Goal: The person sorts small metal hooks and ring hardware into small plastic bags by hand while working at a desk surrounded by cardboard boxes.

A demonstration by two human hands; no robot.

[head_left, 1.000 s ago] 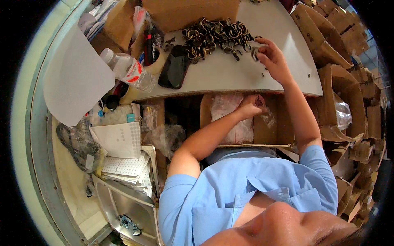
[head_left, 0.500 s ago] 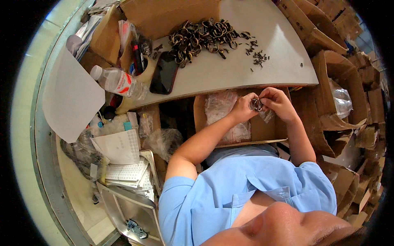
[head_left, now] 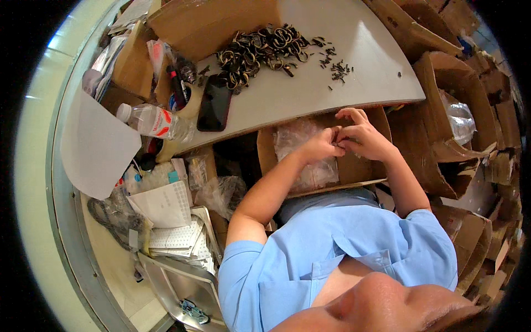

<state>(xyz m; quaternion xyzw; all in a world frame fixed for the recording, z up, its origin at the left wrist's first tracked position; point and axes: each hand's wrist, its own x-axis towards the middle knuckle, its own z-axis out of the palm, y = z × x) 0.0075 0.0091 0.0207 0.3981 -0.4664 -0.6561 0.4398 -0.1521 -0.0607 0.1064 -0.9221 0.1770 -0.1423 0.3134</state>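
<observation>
Above an open carton, my left hand (head_left: 321, 147) and right hand (head_left: 365, 136) meet at the fingertips. The left is closed around a small dark metal piece (head_left: 336, 144), mostly hidden by the fingers. My right thumb and fingers pinch at the same spot, while some of its other fingers stretch up and away. Beyond them, on the grey table (head_left: 310, 91), lies a heap of dark, bronze-edged curved metal rings (head_left: 257, 52). Small dark pins (head_left: 340, 71) are scattered to the heap's right.
Clear plastic bags (head_left: 301, 166) lie in the carton (head_left: 359, 169) under my hands. A black phone (head_left: 214, 104) and a clear bottle (head_left: 157, 122) rest at the table's left. Papers (head_left: 177, 235) and a metal tray (head_left: 182, 285) are at lower left; cardboard boxes (head_left: 442, 110) crowd the right.
My hands have drawn closer together and slightly left. The curved metal piece and clear plastic seen between them before are now mostly covered by fingers. The whole view has shifted a little.
</observation>
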